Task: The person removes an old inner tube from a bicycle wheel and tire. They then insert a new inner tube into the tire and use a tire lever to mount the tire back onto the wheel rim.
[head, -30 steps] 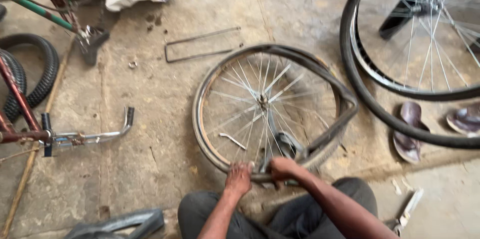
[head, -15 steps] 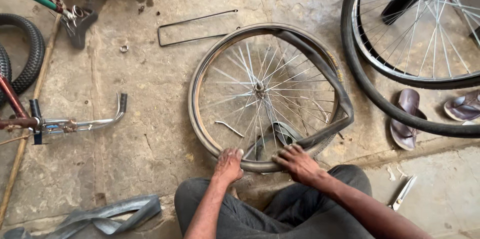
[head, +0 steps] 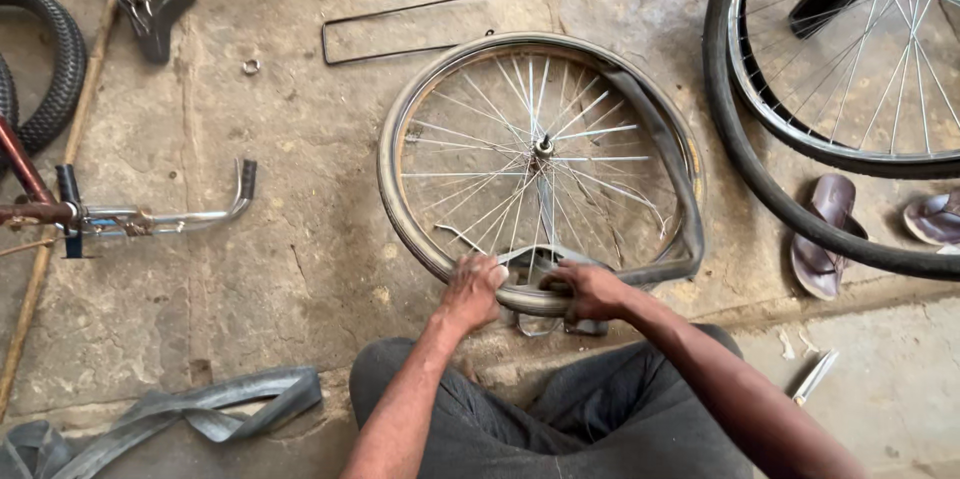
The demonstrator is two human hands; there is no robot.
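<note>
The bicycle wheel (head: pixel 540 164) lay flat on the concrete floor (head: pixel 300 239) in the middle of the frame, its tyre (head: pixel 392 189) partly off the rim on the right side. The left hand (head: pixel 470 291) and the right hand (head: pixel 592 291) both clenched the tyre at the lower edge — close to each other. A bigger wheel (head: pixel 850 59) stood at the upper right, a sandal (head: pixel 825 234) lay below it, and a loose inner tube (head: pixel 190 414) lay at the lower left.

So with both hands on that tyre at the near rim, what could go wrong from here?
The loose inner tube bulges out along the wheel's right side and could get pinched against the rim. The left hand and right hand sit close to thin spokes, so fingers might slip into them.
</note>
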